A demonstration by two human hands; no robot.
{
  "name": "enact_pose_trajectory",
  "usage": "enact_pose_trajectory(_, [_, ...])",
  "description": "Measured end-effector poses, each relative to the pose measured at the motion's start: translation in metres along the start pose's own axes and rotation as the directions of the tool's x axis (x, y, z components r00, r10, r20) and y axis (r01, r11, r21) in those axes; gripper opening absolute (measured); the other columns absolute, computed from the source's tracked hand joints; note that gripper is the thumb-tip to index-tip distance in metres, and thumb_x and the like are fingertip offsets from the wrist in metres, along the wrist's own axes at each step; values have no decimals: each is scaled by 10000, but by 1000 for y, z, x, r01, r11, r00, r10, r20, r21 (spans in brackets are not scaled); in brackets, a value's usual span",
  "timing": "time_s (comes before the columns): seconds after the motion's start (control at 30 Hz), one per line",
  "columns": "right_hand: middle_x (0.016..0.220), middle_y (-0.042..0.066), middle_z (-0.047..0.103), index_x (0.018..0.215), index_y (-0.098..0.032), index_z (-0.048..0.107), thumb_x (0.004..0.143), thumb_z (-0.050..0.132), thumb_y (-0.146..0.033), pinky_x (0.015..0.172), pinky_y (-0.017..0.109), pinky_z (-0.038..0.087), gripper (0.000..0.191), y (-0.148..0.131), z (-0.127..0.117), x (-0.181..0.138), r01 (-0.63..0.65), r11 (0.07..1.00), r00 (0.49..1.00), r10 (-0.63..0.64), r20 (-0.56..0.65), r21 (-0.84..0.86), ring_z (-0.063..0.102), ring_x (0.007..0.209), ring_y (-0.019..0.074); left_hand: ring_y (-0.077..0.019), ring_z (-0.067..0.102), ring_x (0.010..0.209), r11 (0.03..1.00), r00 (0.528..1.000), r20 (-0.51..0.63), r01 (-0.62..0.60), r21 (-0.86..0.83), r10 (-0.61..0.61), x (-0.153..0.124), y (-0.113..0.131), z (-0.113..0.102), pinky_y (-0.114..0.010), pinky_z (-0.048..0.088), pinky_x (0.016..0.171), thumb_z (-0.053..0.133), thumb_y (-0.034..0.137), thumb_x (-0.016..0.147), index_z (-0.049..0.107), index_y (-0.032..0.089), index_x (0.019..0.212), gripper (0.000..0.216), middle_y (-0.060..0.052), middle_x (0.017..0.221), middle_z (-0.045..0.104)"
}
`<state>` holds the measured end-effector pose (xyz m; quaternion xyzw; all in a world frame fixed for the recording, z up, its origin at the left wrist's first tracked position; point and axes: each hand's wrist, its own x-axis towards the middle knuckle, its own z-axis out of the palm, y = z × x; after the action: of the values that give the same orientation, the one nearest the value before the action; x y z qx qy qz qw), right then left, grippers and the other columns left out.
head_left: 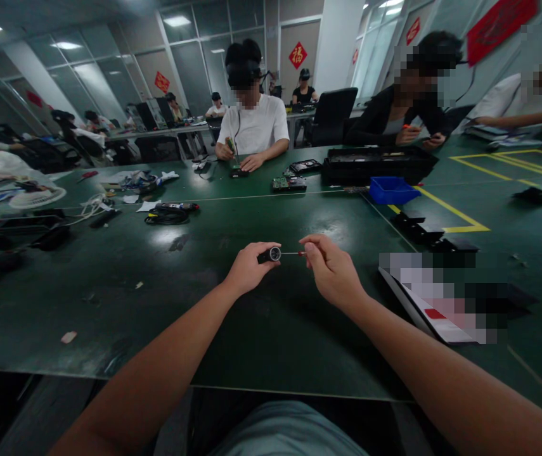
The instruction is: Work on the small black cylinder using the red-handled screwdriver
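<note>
My left hand is closed around a small black cylindrical handle with a silver end, held just above the dark green table. A thin metal shaft with a red collar runs from that silver end to my right hand, whose fingertips pinch its far tip. Both hands are close together at the table's middle, forearms stretched out from the near edge.
A blurred flat packet lies right of my right hand. Farther back are a blue bin, a black tray, circuit boards, a coiled black cable. A person in a white shirt works opposite; others sit around.
</note>
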<state>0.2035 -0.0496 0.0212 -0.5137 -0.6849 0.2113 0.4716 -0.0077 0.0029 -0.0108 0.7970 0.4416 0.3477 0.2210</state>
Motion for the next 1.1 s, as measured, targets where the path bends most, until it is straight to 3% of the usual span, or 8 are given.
enact_pose_trajectory(0.1, [865,36,702,1091,-220,607,960,531,-370,731,349,509,213,4,4,0,-43,986,996,55,-73,159,677,795,207,-245,631,1157,1000,1000,-7,13,-2,-13,0,3,-1,-452,453,1050,762,210,844,693,268,1238,405,-47,1219,718])
enact_pose_trajectory(0.27, [836,48,698,931,-209,649,916,595,-470,794,392,549,267,10,9,6,-129,905,978,184,-99,406,671,784,205,-239,628,1172,999,999,-20,-25,-25,24,0,6,-2,-444,444,1066,773,186,830,705,259,1224,406,-51,1228,719])
enact_pose_trajectory(0.4, [784,27,660,879,-215,628,872,632,-505,784,403,581,290,18,12,12,-238,703,931,361,-48,670,646,700,179,-227,634,1158,996,996,-51,-79,-51,77,1,7,-3,-430,449,1061,781,176,823,718,245,1194,383,-52,1210,727])
enact_pose_trajectory(0.47, [746,15,634,849,-218,604,872,633,-497,777,405,589,282,22,12,14,-266,649,917,398,-20,713,629,661,168,-230,629,1166,997,996,-51,-71,-31,69,2,7,-4,-439,448,1058,777,189,831,712,256,1207,387,-47,1217,724])
enact_pose_trajectory(0.63, [827,29,664,910,-223,592,912,574,-515,739,372,569,293,22,12,12,-190,810,932,327,-159,555,650,723,176,-237,627,1153,999,999,-18,-30,35,30,2,7,-5,-441,453,1034,773,216,840,699,260,1232,402,-44,1218,721])
enact_pose_trajectory(0.77, [828,34,678,939,-216,608,955,529,-494,754,365,543,290,13,9,6,-128,912,956,218,-196,390,656,752,182,-241,631,1132,996,999,-14,-40,75,41,2,10,-6,-432,455,1015,773,228,842,705,256,1224,389,-47,1202,726])
enact_pose_trajectory(0.9, [828,43,701,968,-221,610,988,496,-462,751,364,525,267,6,6,3,-67,978,976,105,-189,199,672,774,201,-241,633,1112,993,998,-3,-67,93,68,2,10,-6,-431,456,997,767,245,851,710,260,1215,369,-47,1189,730])
enact_pose_trajectory(1.1, [822,52,721,957,-229,585,996,466,-396,743,354,500,209,1,2,3,5,1000,995,-4,-103,7,698,783,221,-249,622,1108,979,993,62,-109,173,99,2,4,-4,-470,419,1016,758,252,858,701,275,1228,375,-41,1182,731])
